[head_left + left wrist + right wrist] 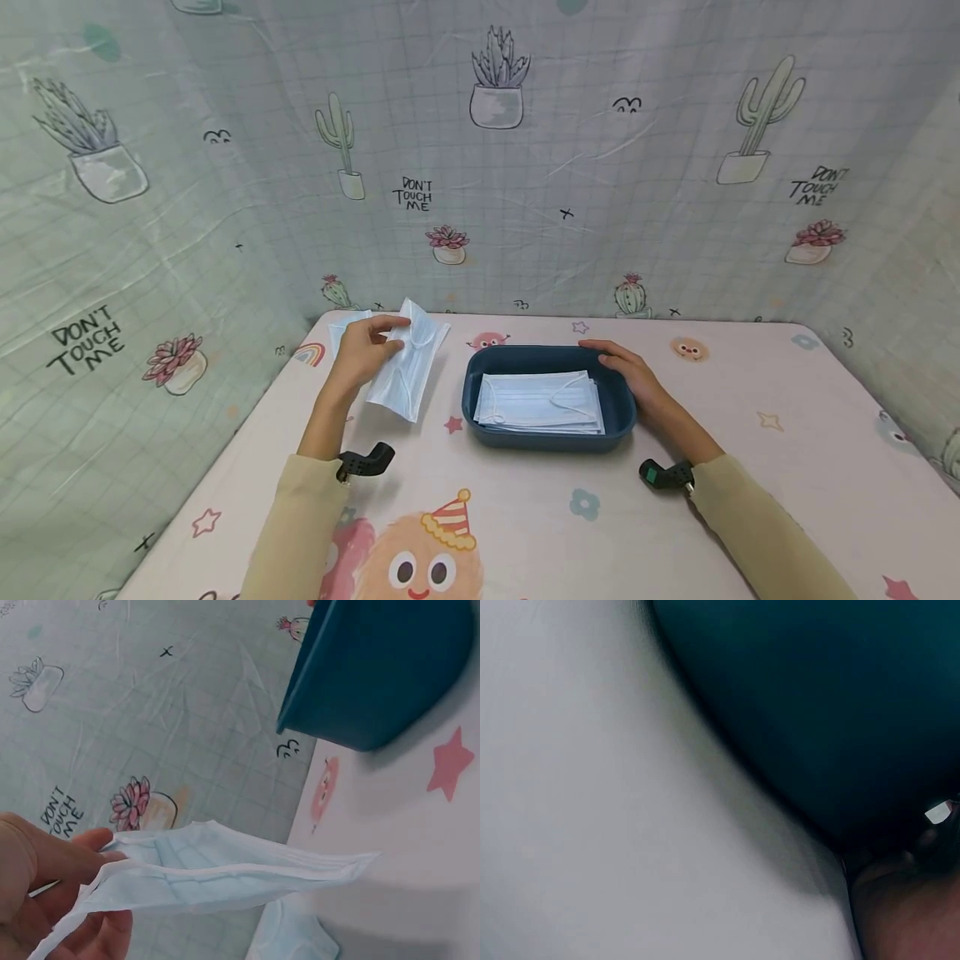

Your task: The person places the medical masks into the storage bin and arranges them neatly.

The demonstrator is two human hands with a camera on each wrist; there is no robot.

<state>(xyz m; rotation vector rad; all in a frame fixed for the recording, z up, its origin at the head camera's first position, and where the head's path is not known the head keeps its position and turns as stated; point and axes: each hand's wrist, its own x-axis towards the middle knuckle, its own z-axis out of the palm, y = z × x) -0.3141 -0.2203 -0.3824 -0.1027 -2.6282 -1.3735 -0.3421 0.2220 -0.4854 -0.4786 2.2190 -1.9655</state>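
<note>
In the head view my left hand (363, 350) pinches a pale blue disposable face mask (408, 367) near its upper end, with the mask hanging above the table. The left wrist view shows the thumb and fingers on one end of this mask (217, 874). Behind that hand lies another mask (341, 329), partly hidden by it. A dark blue plastic bin (543, 442) holds a stack of face masks (536, 400) with white ear loops. My right hand (633, 375) grips the bin's far right corner, thumb over the rim; the right wrist view is dark there.
A pink-white cloth (510, 508) with cartoon prints covers the table. A hanging sheet with cactus drawings (525, 208) stands behind and at both sides. Each wrist bears a small black camera mount (367, 460).
</note>
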